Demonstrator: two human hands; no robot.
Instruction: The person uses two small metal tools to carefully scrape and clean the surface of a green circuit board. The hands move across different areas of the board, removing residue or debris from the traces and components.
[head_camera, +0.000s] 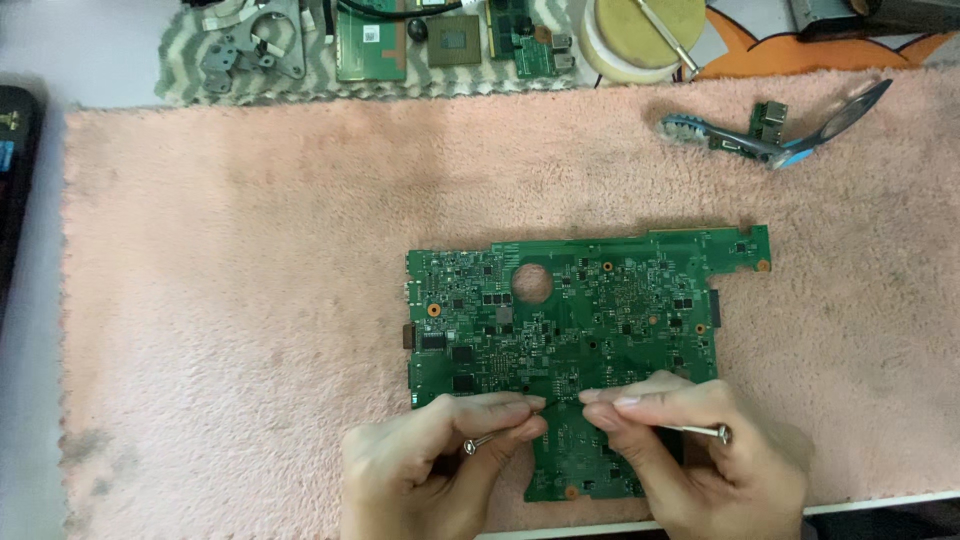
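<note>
Both hands' grip pinched shut: left hand (430, 465), right hand (700, 460), apparently thin probes (690, 430) on circuit board (580, 320).

circuit board (590, 330) on towel (250, 300), small parts (400, 40) behind, toothbrush (720, 138) right-rear

A green circuit board (560, 330) with a round hole lay flat on the pink towel, near the front edge. Two thin metal probes (690, 430), tips nearly meeting, rested on its near part.
</note>
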